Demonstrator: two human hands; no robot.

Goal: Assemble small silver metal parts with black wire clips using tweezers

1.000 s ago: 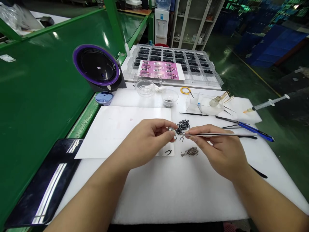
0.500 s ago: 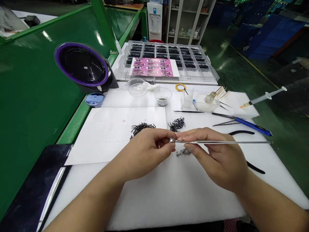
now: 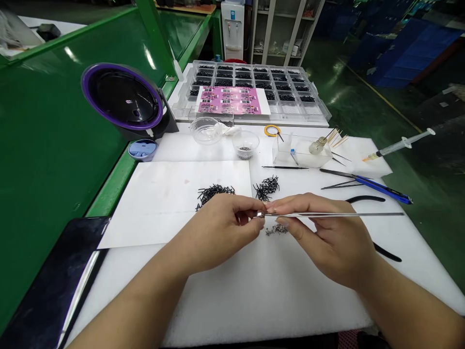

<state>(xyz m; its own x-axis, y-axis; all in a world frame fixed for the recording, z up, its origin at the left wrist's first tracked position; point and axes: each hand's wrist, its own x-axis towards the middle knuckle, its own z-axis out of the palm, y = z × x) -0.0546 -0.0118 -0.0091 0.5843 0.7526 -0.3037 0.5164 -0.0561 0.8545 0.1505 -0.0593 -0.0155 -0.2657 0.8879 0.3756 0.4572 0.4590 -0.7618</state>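
Note:
My left hand (image 3: 221,230) pinches a tiny silver part (image 3: 260,214) between thumb and forefinger. My right hand (image 3: 323,237) grips long metal tweezers (image 3: 337,214) lying level, tips meeting the silver part. Both hands hover just above the white foam mat (image 3: 254,291). Below the tweezer tips lies a little heap of small grey metal bits (image 3: 276,230). A pile of black bent pins (image 3: 267,187) sits just beyond the hands, and a second pile of black pins (image 3: 213,193) rests on the white paper sheet (image 3: 163,194).
Behind stand a small clear cup with grey bits (image 3: 245,144), a clear dish (image 3: 205,130), a clear box (image 3: 300,152), a compartment tray (image 3: 254,89) with a pink sheet (image 3: 228,100). A purple-rimmed round device (image 3: 123,102) stands left. Blue pen (image 3: 381,190), syringe (image 3: 399,144), black pliers (image 3: 378,228) lie right.
The view shifted down over the last second, revealing the left pin pile. My hands drew closer together and the tweezer tips now meet the silver part; little changed in the last half second.

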